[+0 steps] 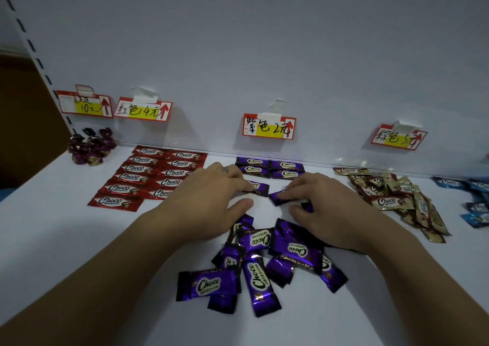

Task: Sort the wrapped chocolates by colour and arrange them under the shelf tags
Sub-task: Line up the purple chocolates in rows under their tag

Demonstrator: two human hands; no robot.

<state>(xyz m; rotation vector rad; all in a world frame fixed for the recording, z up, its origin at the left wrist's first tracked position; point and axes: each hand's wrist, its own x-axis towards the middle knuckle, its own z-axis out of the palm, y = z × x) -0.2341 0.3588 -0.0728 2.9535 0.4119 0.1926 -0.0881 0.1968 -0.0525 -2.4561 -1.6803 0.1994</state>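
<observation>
As they lie heaped, purple chocolates (259,279) shine.

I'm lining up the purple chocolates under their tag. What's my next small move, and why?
Probably slide the tilted purple chocolate under your left hand up against the neat purple rows below the purple tag, starting a third row. It lies just short of them, a second piece sits at your right hand, and a loose pile waits.

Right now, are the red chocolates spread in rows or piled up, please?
Spread: the red chocolates lie flat in two tidy columns below their tag.
</observation>
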